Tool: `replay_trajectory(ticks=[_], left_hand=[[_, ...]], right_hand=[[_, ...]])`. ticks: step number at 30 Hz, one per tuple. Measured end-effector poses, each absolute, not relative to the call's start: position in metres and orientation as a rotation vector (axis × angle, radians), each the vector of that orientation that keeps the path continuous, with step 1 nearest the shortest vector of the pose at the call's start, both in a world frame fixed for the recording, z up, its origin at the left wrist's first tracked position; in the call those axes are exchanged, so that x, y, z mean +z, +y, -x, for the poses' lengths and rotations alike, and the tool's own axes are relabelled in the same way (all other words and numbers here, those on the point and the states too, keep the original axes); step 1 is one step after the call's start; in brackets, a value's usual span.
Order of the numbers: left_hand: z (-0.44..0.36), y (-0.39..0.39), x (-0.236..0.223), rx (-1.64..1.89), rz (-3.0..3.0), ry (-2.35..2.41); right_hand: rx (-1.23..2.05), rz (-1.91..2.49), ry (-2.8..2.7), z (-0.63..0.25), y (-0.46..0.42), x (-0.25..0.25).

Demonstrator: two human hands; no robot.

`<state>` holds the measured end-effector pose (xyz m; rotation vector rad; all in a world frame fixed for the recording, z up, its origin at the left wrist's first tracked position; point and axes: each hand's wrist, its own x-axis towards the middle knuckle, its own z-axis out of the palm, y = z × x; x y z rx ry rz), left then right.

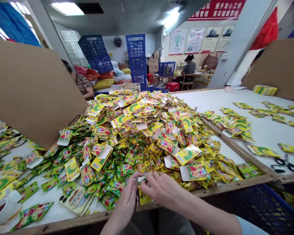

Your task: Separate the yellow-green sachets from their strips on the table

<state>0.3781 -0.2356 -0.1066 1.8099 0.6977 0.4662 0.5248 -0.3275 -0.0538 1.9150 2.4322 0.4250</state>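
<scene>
A big heap of yellow and green packets [142,130] and flat printed cards covers the white table [264,133]. My left hand [127,199] and my right hand [159,187] meet at the near edge of the heap. Both pinch a small pale piece [140,179] between fingertips, with a yellow packet [144,198] just below them. What exactly the pale piece is I cannot make out.
A large cardboard sheet [31,91] leans at the left. Black scissors [284,164] lie at the right, past a wooden divider strip [235,150]. A tape roll [2,210] sits bottom left. Blue crates [136,52] stand behind; one person sits beside the cardboard, another at the back.
</scene>
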Motion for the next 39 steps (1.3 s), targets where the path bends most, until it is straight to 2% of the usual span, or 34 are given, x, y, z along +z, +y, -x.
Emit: replay_trajectory(ticks=[3, 5, 6, 8, 10, 11, 12, 14, 17, 20, 24, 27, 30, 33, 36, 39], left_hand=[[-0.379, -0.241, -0.111, 0.450, -1.744, 0.653], [-0.380, -0.244, -0.113, 0.423, -1.703, 0.652], [-0.381, -0.245, -0.114, 0.436, -1.701, 0.672], [-0.384, -0.249, -0.116, 0.497, -1.751, 0.706], [-0.387, -0.252, -0.118, 0.561, -1.869, 0.697], [-0.388, -0.252, -0.118, 0.577, -1.942, 0.678], [-0.388, -0.252, -0.118, 0.571, -2.019, 0.657], [-0.387, -0.243, -0.116, 0.510, -2.168, 0.653], [-0.373, -0.201, -0.101, 0.509, -2.415, 0.791], [-0.353, -0.130, -0.079, 0.747, -2.851, 0.967], [-0.341, -0.050, -0.060, 0.562, -3.001, 0.874], [-0.345, -0.027, -0.050, 0.436, -3.042, 0.741], [-0.348, -0.029, -0.035, 0.492, -3.037, 0.738], [-0.345, -0.050, -0.024, 0.687, -2.811, 0.917], [-0.345, -0.094, -0.031, 0.870, -2.065, 1.060], [-0.353, -0.153, -0.058, 0.680, -1.444, 0.797]], right_hand=[[0.257, -2.025, 2.449, -0.531, -0.327, -0.063], [-0.084, -2.288, 2.506, -0.536, -0.326, -0.072], [-0.359, -2.485, 2.528, -0.538, -0.326, -0.076], [-1.215, -2.792, 2.492, -0.539, -0.324, -0.086], [-2.204, -2.727, 2.290, -0.536, -0.322, -0.095], [-2.558, -2.604, 2.175, -0.533, -0.321, -0.100], [-2.777, -2.520, 2.077, -0.531, -0.321, -0.105], [-2.911, -2.600, 1.928, -0.528, -0.321, -0.112], [-2.931, -2.827, 1.702, -0.532, -0.325, -0.122], [-2.992, -2.899, 1.520, -0.541, -0.334, -0.132], [-3.145, -2.893, 1.272, -0.548, -0.344, -0.139], [-3.313, -2.856, 1.012, -0.551, -0.350, -0.138], [-3.492, -2.796, 0.740, -0.554, -0.356, -0.136], [-3.622, -2.701, 0.664, -0.556, -0.359, -0.134], [-3.674, -2.606, 0.758, -0.557, -0.359, -0.130], [-3.615, -2.676, 0.978, -0.560, -0.355, -0.115]])
